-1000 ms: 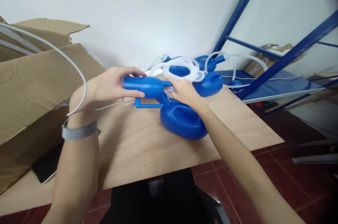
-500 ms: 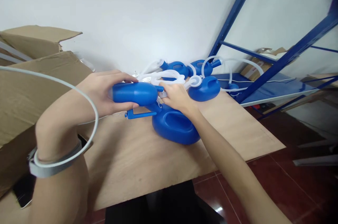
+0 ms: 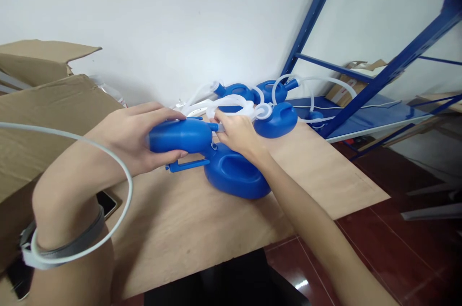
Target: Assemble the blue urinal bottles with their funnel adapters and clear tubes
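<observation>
My left hand [image 3: 133, 140] is wrapped round a blue plastic urinal head [image 3: 180, 135], a rounded cup with a narrow spout and a blue strap-like clip [image 3: 189, 166] below. At the spout's tip, my right hand [image 3: 236, 130] pinches the end of a clear plastic tube [image 3: 221, 127]; whether the tube is on the spout or just against it I cannot tell. Under my right hand lies a blue urinal bottle [image 3: 234, 176] with a moulded handle, its neck partly hidden behind the urinal head. Coiled white tubing [image 3: 231, 101] rises behind my fingers.
Several more blue bottles [image 3: 276, 121] with tubes lie towards the wall on the wooden table [image 3: 187, 234]. An open cardboard box [image 3: 43, 113] stands left, with a phone [image 3: 107, 204] by my left forearm. A blue metal shelf [image 3: 364, 116] is at right.
The urinal head has shifted slightly left and down in view with my left hand. A short length of clear tube now shows between the spout and my right fingers.
</observation>
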Demonstrator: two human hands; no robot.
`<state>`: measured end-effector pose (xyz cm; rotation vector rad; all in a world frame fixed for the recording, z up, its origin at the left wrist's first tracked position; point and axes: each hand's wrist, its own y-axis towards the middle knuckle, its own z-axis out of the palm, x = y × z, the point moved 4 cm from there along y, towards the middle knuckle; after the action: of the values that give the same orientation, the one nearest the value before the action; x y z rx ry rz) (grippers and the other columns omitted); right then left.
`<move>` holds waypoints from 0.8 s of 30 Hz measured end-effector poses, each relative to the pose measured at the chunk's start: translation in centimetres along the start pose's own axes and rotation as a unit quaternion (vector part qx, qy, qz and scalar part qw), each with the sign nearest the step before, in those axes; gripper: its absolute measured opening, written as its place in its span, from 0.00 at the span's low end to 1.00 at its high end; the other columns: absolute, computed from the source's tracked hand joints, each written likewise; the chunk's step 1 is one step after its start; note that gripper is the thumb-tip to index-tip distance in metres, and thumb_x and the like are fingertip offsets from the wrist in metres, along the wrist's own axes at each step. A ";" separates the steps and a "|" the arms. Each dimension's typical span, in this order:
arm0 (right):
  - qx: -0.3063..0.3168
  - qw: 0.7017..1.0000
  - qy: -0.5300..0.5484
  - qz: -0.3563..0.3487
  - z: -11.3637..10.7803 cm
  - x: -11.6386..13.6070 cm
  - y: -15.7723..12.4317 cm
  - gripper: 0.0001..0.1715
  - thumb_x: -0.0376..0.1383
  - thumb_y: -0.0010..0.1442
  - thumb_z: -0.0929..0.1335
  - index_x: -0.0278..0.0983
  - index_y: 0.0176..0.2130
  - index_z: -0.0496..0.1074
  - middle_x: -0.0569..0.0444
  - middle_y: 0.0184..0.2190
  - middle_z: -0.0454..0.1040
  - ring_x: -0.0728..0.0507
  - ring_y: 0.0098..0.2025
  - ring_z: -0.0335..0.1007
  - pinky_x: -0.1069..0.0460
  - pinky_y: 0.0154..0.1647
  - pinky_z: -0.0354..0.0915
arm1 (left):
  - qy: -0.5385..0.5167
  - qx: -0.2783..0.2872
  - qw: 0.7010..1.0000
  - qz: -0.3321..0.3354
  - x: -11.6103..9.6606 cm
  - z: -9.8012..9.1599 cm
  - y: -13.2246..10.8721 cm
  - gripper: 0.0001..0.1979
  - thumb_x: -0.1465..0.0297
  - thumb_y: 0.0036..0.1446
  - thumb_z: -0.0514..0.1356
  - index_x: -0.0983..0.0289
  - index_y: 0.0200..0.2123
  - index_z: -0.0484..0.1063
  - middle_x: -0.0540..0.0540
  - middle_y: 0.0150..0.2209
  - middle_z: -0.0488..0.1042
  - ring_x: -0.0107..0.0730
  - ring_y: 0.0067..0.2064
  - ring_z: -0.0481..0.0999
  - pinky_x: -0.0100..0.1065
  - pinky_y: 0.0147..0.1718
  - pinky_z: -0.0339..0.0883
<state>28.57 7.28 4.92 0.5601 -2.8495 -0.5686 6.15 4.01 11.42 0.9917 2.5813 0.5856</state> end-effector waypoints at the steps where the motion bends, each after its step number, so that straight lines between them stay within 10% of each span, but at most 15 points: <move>1: -0.001 1.000 -0.003 0.001 0.0 0.0 -0.1 0.20 0.33 0.67 0.63 0.35 0.55 0.75 0.44 0.39 0.85 0.35 0.39 0.79 0.48 0.35 0.55 | 0.006 -0.005 1.000 0.018 -0.4 0.0 0.0 0.29 0.46 0.56 0.63 0.59 0.53 0.79 0.57 0.43 0.81 0.44 0.41 0.80 0.40 0.41 0.74; 24: -0.071 0.991 0.053 -0.098 1.3 -1.6 -0.6 0.20 0.34 0.65 0.66 0.36 0.53 0.81 0.45 0.41 0.85 0.36 0.41 0.79 0.48 0.39 0.64 | -0.086 0.005 0.996 0.020 0.3 2.2 2.3 0.26 0.45 0.47 0.69 0.57 0.41 0.79 0.53 0.39 0.84 0.40 0.36 0.82 0.39 0.40 0.76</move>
<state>29.93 7.82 3.30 0.8253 -2.6470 -0.7429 8.12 6.31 10.60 1.0500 2.4211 0.4751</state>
